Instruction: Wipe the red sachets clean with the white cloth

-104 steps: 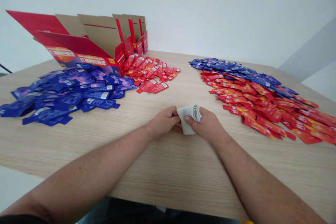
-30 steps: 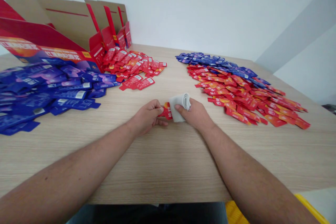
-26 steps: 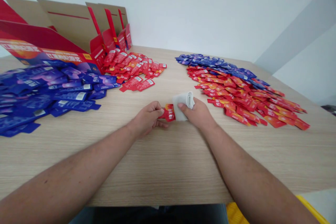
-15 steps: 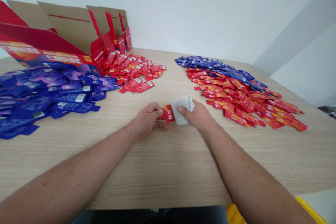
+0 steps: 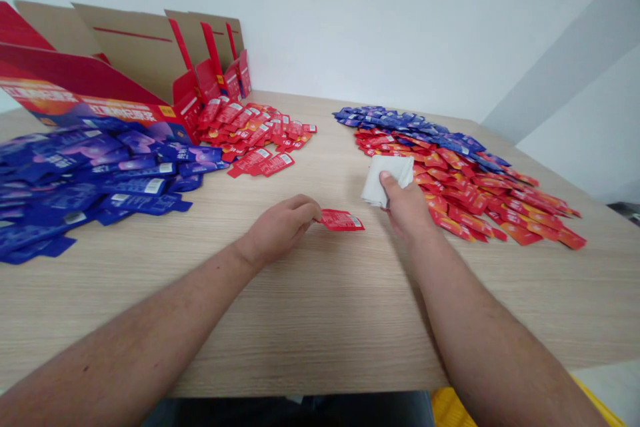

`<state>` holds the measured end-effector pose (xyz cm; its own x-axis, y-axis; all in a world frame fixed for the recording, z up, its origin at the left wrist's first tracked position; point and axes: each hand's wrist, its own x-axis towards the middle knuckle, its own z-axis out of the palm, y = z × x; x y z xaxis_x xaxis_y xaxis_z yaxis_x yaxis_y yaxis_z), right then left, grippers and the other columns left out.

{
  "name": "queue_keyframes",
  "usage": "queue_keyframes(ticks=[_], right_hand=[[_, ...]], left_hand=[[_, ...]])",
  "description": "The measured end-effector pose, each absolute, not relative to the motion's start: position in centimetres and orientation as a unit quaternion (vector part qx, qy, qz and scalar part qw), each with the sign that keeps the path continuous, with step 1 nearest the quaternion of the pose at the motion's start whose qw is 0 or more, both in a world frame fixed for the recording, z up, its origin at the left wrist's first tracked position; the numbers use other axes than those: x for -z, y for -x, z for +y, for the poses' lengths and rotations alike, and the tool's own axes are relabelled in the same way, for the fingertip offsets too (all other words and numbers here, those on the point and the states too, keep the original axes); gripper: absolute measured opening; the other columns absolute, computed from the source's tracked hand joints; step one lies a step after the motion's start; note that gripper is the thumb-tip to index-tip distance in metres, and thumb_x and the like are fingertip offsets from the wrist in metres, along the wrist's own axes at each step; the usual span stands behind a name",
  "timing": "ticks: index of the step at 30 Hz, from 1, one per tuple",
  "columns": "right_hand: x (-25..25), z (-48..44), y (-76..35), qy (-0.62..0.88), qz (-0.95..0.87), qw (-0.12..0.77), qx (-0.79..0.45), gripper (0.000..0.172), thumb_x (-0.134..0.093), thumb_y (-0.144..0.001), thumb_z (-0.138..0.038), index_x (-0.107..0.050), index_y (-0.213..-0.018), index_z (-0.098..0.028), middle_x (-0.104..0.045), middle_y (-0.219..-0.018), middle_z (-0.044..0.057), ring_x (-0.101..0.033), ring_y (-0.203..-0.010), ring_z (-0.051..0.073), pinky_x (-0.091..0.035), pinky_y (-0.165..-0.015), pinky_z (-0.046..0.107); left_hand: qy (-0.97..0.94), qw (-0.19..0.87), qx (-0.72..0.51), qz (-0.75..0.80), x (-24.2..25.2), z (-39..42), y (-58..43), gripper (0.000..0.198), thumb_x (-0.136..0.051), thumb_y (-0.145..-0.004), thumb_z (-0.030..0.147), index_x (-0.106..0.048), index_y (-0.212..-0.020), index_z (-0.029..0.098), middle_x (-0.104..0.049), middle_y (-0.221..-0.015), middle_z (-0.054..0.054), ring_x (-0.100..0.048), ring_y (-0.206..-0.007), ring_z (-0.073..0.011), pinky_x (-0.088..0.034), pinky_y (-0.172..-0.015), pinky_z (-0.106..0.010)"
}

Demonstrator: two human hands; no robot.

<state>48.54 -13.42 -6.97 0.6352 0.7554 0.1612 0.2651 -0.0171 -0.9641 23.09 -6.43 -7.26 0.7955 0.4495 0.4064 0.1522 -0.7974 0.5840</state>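
My left hand (image 5: pixel 280 228) pinches the left end of a small red sachet (image 5: pixel 342 220) that lies flat just above the wooden table (image 5: pixel 310 320). My right hand (image 5: pixel 407 207) is closed on a folded white cloth (image 5: pixel 386 179), held a little to the right of the sachet and apart from it. The right hand sits at the near edge of a large spread of red and blue sachets (image 5: pixel 460 167).
A heap of blue sachets (image 5: pixel 90 180) covers the left of the table. A smaller pile of red sachets (image 5: pixel 255 137) lies beside an open red cardboard box (image 5: pixel 115 87) at the back left. A white wall stands behind.
My right hand has lifted the white cloth off the red sachet and moved it right, towards the big pile. The sachet is now fully uncovered in my left hand.
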Motion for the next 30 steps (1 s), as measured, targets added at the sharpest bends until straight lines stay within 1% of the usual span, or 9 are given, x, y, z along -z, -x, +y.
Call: queue_keyframes(ticks=[4, 6, 9, 12, 14, 18, 21, 25, 30], right_hand=[[6.9, -14.0, -47.6, 0.756, -0.503, 0.352, -0.225, 0.034, -0.062, -0.085, -0.046, -0.07, -0.101, -0.018, -0.077, -0.096, 0.009, -0.072, -0.082, 0.021, -0.054, -0.071, 0.03], [6.8, -14.2, -47.2, 0.764, -0.524, 0.3, -0.228, 0.029, -0.065, -0.083, -0.046, -0.071, -0.091, -0.019, -0.076, -0.085, 0.008, -0.07, -0.074, 0.022, -0.051, -0.066, 0.03], [6.9, -14.1, -46.9, 0.766, -0.531, 0.287, -0.221, 0.029, -0.062, -0.086, -0.047, -0.069, -0.092, -0.019, -0.075, -0.084, 0.008, -0.069, -0.072, 0.022, -0.048, -0.063, 0.029], [6.9, -13.9, -47.1, 0.764, -0.54, 0.279, -0.218, 0.029, -0.06, -0.087, -0.046, -0.069, -0.095, -0.019, -0.076, -0.087, 0.008, -0.069, -0.074, 0.021, -0.047, -0.063, 0.028], [6.9, -13.9, -47.1, 0.761, -0.545, 0.275, -0.217, 0.029, -0.06, -0.088, -0.046, -0.069, -0.095, -0.019, -0.076, -0.088, 0.007, -0.069, -0.075, 0.02, -0.047, -0.064, 0.027], [6.6, -14.2, -45.4, 0.757, -0.552, 0.276, -0.214, 0.028, -0.06, -0.088, -0.045, -0.068, -0.095, -0.019, -0.075, -0.088, 0.007, -0.068, -0.076, 0.02, -0.046, -0.064, 0.027], [6.3, -14.7, -43.2, 0.737, -0.571, 0.299, -0.204, 0.032, -0.06, -0.087, -0.048, -0.068, -0.099, -0.02, -0.076, -0.092, 0.006, -0.068, -0.08, 0.019, -0.046, -0.067, 0.027], [6.1, -14.9, -42.6, 0.733, -0.595, 0.27, -0.189, 0.034, -0.06, -0.087, -0.049, -0.068, -0.103, -0.02, -0.076, -0.097, 0.007, -0.068, -0.084, 0.02, -0.046, -0.069, 0.027], [6.0, -14.5, -45.6, 0.766, -0.585, 0.179, -0.196, 0.032, -0.056, -0.089, -0.047, -0.069, -0.101, -0.02, -0.076, -0.095, 0.009, -0.069, -0.08, 0.021, -0.044, -0.067, 0.028]], left_hand=[[-0.914, 0.252, -0.275, 0.158, 7.6, -6.4, -23.4, 0.024, -0.045, -0.088, 0.007, -0.065, -0.094, 0.018, -0.063, -0.107, -0.009, -0.061, -0.101, -0.0183, -0.05, -0.091, -0.032], [-0.904, 0.255, -0.292, 0.183, 7.6, -6.6, -23.6, 0.021, -0.047, -0.086, 0.008, -0.064, -0.092, 0.017, -0.061, -0.104, -0.01, -0.059, -0.102, -0.0195, -0.05, -0.091, -0.034], [-0.876, 0.31, -0.273, 0.248, 7.4, -7.1, -23.7, 0.017, -0.048, -0.086, 0.014, -0.062, -0.095, 0.018, -0.064, -0.092, -0.007, -0.062, -0.091, -0.0196, -0.053, -0.083, -0.035], [-0.799, 0.463, -0.218, 0.315, 7.2, -7.7, -23.7, 0.018, -0.045, -0.088, 0.022, -0.058, -0.101, 0.02, -0.066, -0.082, -0.003, -0.063, -0.069, -0.0161, -0.053, -0.062, -0.029], [-0.743, 0.543, -0.204, 0.334, 7.0, -7.9, -23.8, 0.018, -0.046, -0.088, 0.026, -0.059, -0.098, 0.019, -0.068, -0.083, -0.003, -0.063, -0.064, -0.0149, -0.053, -0.055, -0.027], [-0.723, 0.548, -0.217, 0.361, 7.2, -7.9, -24.3, 0.016, -0.053, -0.087, 0.032, -0.059, -0.083, 0.017, -0.066, -0.077, -0.002, -0.062, -0.056, -0.0128, -0.052, -0.052, -0.025], [-0.703, 0.559, -0.254, 0.357, 7.7, -7.7, -24.6, 0.008, -0.057, -0.084, 0.023, -0.055, -0.091, 0.02, -0.067, -0.077, -0.001, -0.066, -0.064, -0.0142, -0.055, -0.055, -0.025], [-0.645, 0.607, -0.281, 0.37, 8.0, -7.6, -24.8, 0.032, -0.059, -0.079, 0.012, -0.049, -0.109, 0.021, -0.07, -0.076, 0.0, -0.07, -0.067, -0.0168, -0.058, -0.059, -0.028], [-0.609, 0.619, -0.265, 0.418, 7.5, -7.2, -24.9, 0.065, -0.062, -0.077, 0.012, -0.045, -0.139, 0.02, -0.07, -0.079, -0.002, -0.069, -0.063, -0.0183, -0.059, -0.058, -0.031]])
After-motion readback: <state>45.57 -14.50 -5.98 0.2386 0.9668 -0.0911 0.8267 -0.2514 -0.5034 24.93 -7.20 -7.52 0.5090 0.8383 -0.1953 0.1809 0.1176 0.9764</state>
